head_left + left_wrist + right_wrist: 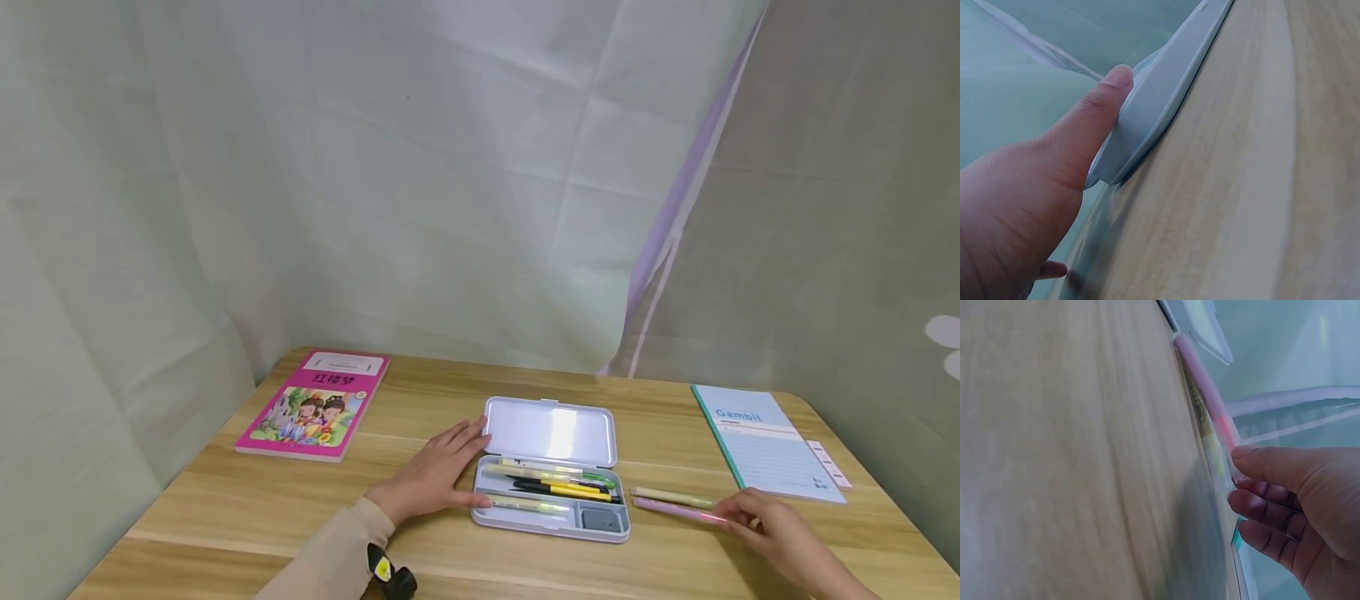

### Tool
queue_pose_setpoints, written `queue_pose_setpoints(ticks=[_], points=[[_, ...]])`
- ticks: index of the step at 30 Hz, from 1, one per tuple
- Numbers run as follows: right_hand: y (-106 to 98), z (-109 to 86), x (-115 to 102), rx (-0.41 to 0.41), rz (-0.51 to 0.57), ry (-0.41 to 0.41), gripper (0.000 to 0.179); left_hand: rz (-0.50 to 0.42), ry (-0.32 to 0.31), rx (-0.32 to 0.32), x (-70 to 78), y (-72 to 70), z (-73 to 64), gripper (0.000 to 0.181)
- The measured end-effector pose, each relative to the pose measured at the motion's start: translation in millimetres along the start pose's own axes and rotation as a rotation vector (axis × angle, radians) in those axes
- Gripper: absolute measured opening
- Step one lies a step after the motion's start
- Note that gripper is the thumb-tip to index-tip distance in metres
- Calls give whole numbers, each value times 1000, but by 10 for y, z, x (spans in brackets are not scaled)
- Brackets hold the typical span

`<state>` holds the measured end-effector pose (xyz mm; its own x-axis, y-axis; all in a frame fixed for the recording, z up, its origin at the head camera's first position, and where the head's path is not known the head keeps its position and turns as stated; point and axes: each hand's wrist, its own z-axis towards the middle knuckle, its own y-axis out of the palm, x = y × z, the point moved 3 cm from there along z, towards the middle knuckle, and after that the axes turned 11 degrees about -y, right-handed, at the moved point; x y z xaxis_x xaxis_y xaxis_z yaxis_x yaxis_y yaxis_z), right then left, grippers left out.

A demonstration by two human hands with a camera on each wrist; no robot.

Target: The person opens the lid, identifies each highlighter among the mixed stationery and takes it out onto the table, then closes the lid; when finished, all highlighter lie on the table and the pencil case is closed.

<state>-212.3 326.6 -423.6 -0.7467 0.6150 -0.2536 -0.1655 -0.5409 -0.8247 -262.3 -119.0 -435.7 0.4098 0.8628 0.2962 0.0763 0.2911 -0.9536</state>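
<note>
A white pencil case [551, 531] lies with its lid [525, 429] folded back. In it are several pens, a black-and-yellow pencil or pen [562, 487] among them, and a grey eraser [601, 521]. My left hand [431, 477] rests against the left side of the case with fingers extended; its thumb touches the rim in the left wrist view. To the right, my right hand [776, 533] pinches the end of a pink highlighter [1202, 378] between thumb and fingers. A yellow highlighter [1199, 403] lies alongside it, close to the fingertips.
A pink picture-cover book [292, 450] lies at the back left of the wooden table [247, 517]. At the right are a light blue notebook [780, 450] and a pale card strip [831, 463] partly under it. Pale curtains [450, 208] hang behind the table.
</note>
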Motion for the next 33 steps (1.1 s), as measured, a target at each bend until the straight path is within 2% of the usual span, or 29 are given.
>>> queue_pose_setpoints(ticks=[11,33], points=[[26,-21,37,-58,-1,47,19,-5,7,5,-3,-1,3,92],[70,-32,72,-50,-9,32,22,-2,10,10,3,3,3,92]])
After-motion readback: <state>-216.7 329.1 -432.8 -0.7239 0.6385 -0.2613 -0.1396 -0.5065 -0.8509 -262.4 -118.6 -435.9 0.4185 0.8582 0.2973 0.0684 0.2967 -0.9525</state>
